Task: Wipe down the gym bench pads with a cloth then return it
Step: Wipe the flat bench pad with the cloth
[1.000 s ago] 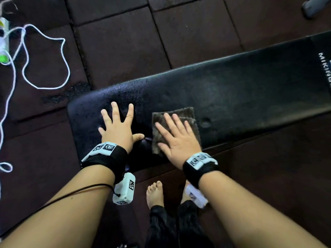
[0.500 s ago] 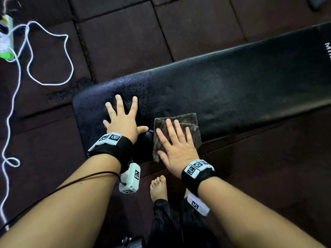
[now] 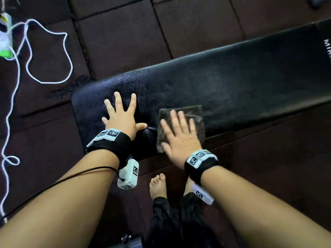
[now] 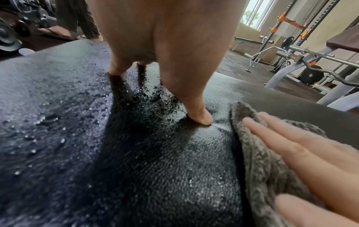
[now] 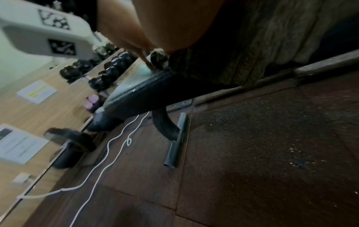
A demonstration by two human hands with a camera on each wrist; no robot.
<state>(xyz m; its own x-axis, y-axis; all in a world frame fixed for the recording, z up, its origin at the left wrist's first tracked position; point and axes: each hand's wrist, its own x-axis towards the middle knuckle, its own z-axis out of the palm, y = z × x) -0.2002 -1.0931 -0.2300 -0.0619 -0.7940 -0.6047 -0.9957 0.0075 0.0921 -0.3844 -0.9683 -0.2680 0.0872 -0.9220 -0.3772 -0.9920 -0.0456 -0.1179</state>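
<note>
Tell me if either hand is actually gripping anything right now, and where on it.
Nothing is gripped. The right hand presses flat, fingers straight, on top of the grey cloth on the bench pad. The left hand rests spread on the wet pad itself.

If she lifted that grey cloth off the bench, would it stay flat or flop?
Probably flop: the cloth is fuzzy, folded fabric, and its edge droops over the pad rim. It may feel damp, since droplets cover the pad beside it. Under the flat right hand, it likely slides easily.

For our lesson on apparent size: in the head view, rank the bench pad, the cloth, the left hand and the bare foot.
1. bench pad
2. cloth and left hand: alike, unranked, as the right hand hides part of the cloth
3. bare foot
</note>
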